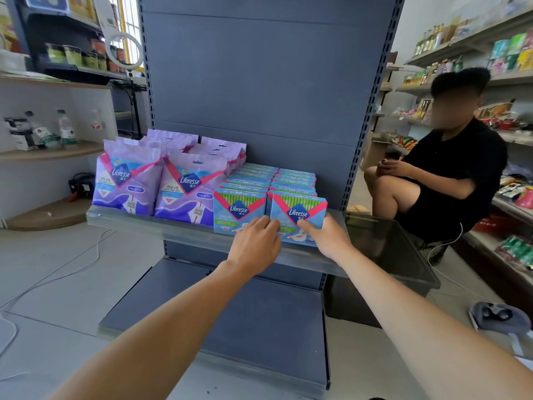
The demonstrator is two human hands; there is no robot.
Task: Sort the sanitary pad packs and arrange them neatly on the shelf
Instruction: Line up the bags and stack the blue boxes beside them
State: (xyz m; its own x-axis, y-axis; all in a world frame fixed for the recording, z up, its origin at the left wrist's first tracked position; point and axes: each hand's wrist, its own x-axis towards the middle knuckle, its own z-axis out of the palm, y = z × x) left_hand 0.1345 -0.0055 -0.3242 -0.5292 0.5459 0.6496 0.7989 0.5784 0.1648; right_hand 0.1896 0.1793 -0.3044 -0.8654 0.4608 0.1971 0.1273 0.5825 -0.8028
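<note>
Two rows of purple Libresse pad packs (127, 180) stand on the left of the grey shelf (150, 223). To their right stand two rows of smaller blue-green Libresse packs (238, 207). My right hand (327, 236) grips the front blue-green pack (298, 210) of the right row, thumb on its face, fingers round its right edge. The fingertips of my left hand (255, 241) touch the lower front where the two front blue-green packs meet.
A dark empty bin (403, 264) sits just right of the shelf. A person in black sits on the right, before stocked shelves (507, 67). A lower shelf (230, 319) juts out below. White cables (57, 278) run over the floor at left.
</note>
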